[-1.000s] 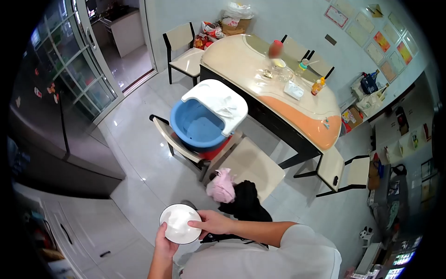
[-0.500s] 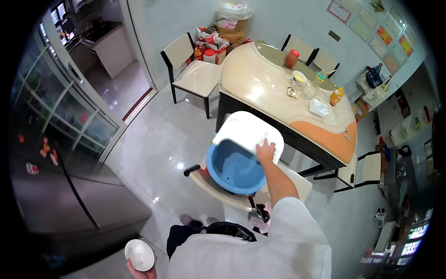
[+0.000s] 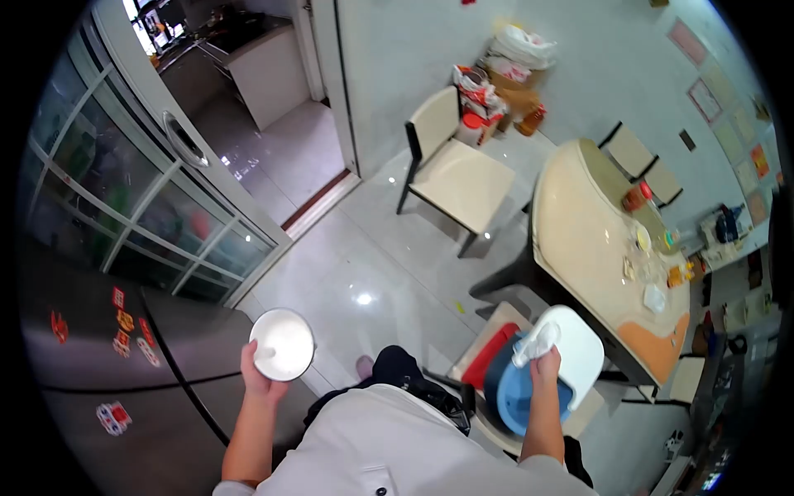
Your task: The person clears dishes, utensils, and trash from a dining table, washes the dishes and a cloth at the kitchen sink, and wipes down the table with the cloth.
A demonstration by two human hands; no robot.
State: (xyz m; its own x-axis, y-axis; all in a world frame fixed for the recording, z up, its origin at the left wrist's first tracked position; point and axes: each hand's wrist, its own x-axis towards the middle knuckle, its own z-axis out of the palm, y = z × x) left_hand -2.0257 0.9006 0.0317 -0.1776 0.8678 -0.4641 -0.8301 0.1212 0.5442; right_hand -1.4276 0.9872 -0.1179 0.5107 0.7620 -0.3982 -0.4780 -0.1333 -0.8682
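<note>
My left hand (image 3: 260,380) is closed on the edge of a white bowl (image 3: 291,341), its inside facing up toward me. A small pale shape shows inside the bowl near my thumb, but I cannot make out what it is. On the other side, my right hand (image 3: 543,365) grips a crumpled white tissue (image 3: 539,341). That hand is over a blue basin (image 3: 514,403) and a white lid-like panel (image 3: 585,354) lying across part of it. The basin rests on a chair (image 3: 589,411), beside something red (image 3: 491,355).
A dining table (image 3: 571,223) stands right, holding a red-lidded jar (image 3: 637,197), a yellow bottle (image 3: 680,274) and small dishes. A cream chair (image 3: 466,178) is near the wall bags (image 3: 523,51). Left are a fridge (image 3: 190,339) and a glass sliding door (image 3: 169,186) beside the kitchen doorway.
The view has turned left. My right hand has lifted from the white panel with the crumpled tissue in it. My left hand has brought the bowl up and forward.
</note>
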